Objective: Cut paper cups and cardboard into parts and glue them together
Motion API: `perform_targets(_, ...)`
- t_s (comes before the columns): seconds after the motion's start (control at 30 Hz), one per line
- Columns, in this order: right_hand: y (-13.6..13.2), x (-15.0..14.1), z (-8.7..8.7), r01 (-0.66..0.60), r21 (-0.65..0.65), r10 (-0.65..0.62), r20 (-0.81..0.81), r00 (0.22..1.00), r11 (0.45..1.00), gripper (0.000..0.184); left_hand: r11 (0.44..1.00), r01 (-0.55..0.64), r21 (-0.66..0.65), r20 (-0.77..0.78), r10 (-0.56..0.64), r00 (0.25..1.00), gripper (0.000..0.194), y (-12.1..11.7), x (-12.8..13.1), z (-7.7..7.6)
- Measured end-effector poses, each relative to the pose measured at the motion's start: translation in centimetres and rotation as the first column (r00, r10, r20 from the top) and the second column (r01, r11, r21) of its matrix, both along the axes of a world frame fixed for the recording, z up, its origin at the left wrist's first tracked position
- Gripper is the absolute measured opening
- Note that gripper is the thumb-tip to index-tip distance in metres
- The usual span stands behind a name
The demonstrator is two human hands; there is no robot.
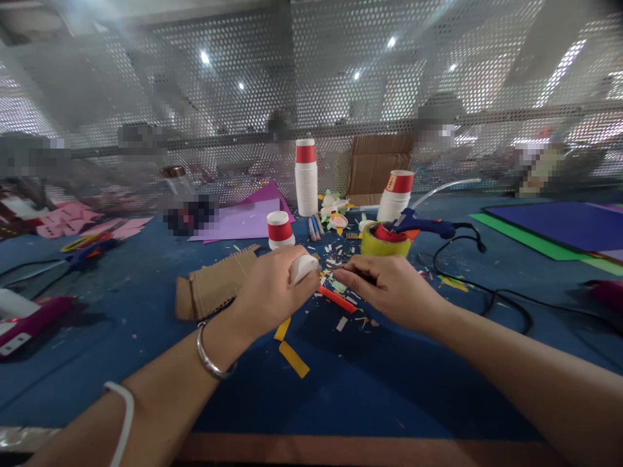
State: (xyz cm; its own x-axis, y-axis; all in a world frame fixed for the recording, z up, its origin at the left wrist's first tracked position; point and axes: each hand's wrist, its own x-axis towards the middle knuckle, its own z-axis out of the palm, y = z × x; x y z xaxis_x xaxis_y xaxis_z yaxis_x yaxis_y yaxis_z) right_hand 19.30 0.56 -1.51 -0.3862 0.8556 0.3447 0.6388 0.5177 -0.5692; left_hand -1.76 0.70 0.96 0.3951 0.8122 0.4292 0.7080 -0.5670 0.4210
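My left hand (280, 285) is closed around a small white rounded piece (304, 267), perhaps paper; much of it is hidden by the fingers. Close by on the right, my right hand (384, 285) pinches a thin dark pointed tool (335, 265) whose kind I cannot make out; its tip points toward the white piece. Below the gap between the hands lies an orange-red stick (337, 299) among small paper scraps (342, 323). Just behind my left hand stands a red-and-white paper cup (280, 228), upside down. Yellow paper strips (294, 360) lie nearer to me.
Torn cardboard (219, 282) lies left. A tall cup stack (306, 188) and a shorter one (395, 196) stand at the back. A blue glue gun (428, 226) rests on a yellow tape roll (384, 244), its black cord (506, 295) running right. Purple paper (243, 219) and markers (315, 228) lie behind.
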Motion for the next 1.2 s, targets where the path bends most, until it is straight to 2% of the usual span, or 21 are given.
perform_targets(0.47,0.1,-0.2,-0.2,-0.019,0.007,0.018,0.057,0.998,1.0,0.045,0.995,0.001,0.105,-0.062,0.006,0.998,0.032,-0.8,0.4,0.3)
perform_targets(0.63,0.0,0.0,0.0,-0.038,0.006,0.037,0.057,0.998,0.999,0.045,0.999,0.043,0.031,-0.007,-0.043,0.999,0.03,-0.7,0.2,0.5)
perform_targets(0.83,-0.1,0.3,0.4,-0.069,-0.035,0.07,0.048,0.996,0.997,0.047,0.985,0.095,-0.142,0.102,-0.081,0.991,0.028,-0.4,-0.3,0.7)
perform_targets(1.0,-0.1,0.5,0.8,-0.135,-0.061,0.138,0.038,0.99,0.989,0.046,0.917,0.194,-0.348,0.182,-0.136,0.974,0.027,0.0,-0.8,1.1)
perform_targets(1.2,-0.2,0.5,1.6,-0.26,-0.156,0.258,-0.038,0.965,0.953,0.05,0.751,0.316,-0.58,0.337,-0.132,0.932,0.021,0.2,-1.1,1.9)
